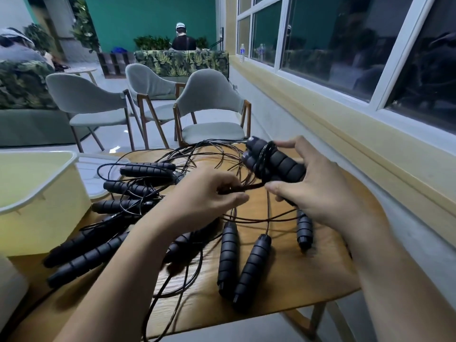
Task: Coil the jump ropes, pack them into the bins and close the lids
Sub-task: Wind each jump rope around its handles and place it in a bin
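1. Jump ropes lie in a loose tangle across the wooden desk, foam handles fanned out and thin black cords crossing one another. None is in the bin at the left edge, which stands open with what looks like its white lid lying flat just behind it.
2. One rope is in hand. The right grip is wrapped round a pair of handles held side by side above the desk, and several turns of cord are already wound round their upper part.
3. The left grip pinches the free cord between thumb and fingertips, just beside the right thumb. The short run between the two looks taut.
4. The step in hand, as I judge it, is winding the rest of this cord round the paired handles.
5. To do it well:
   - Press the two handles parallel so the turns cannot slip between them.
   - Feed the cord with light, even tension.
   - Lay each turn beside the last rather than piling them.
6. The trailing cord drops into the tangle below. Lift it clear of the other cords before each turn, or a neighbouring rope may be dragged along.
7. Finish by tucking the end under a turn, so that the coil holds together in the bin.
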`<state>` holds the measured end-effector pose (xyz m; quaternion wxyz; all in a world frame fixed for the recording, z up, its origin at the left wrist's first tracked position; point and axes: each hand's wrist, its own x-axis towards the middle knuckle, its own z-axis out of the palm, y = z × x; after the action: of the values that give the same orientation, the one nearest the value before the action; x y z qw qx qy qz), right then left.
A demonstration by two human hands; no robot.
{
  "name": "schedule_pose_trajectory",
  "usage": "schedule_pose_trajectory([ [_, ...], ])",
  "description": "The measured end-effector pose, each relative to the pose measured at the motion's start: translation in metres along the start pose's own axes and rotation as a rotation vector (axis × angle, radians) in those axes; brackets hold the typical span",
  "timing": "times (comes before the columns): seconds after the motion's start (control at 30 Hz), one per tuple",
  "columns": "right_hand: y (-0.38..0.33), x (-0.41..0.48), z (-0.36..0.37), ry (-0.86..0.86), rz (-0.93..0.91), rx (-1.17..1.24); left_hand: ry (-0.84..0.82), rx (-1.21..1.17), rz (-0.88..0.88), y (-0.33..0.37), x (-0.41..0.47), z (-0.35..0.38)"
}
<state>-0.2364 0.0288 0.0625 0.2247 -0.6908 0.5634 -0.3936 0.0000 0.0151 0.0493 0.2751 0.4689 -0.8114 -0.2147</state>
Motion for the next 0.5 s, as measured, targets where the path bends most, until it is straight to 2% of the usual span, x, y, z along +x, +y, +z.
schedule_pose_trajectory([
  [0.13,-0.003,-0.005,-0.015,-0.176,0.048,-0.144,0.058,-0.002,0.038,0.002,-0.008,-0.013],
  [0.37,-0.013,-0.015,-0.037,-0.599,0.086,-0.005,0.099,-0.232,0.110,0.015,-0.009,-0.006],
  [0.5,-0.015,-0.016,-0.034,-0.771,0.069,0.077,0.080,-0.393,0.168,0.021,-0.009,-0.001],
])
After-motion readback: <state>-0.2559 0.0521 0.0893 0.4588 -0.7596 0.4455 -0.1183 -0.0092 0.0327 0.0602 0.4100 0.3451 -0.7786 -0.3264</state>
